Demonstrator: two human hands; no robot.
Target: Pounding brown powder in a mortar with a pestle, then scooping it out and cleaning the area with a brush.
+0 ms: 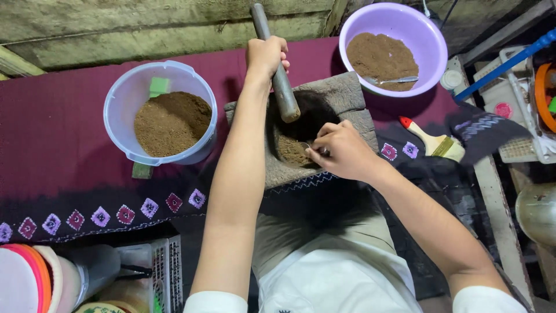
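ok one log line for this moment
left hand: grips pestle | right hand: spoon in mortar powder | two bowls alongside

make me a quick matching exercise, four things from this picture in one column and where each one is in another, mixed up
1. pestle
2. purple bowl
3. clear tub
4. paintbrush

a. far right corner of the cloth, spoon inside
b. in the left hand
c. left of the stone mortar
d. lying right of the mortar

Pairs: 1-b, 2-a, 3-c, 4-d
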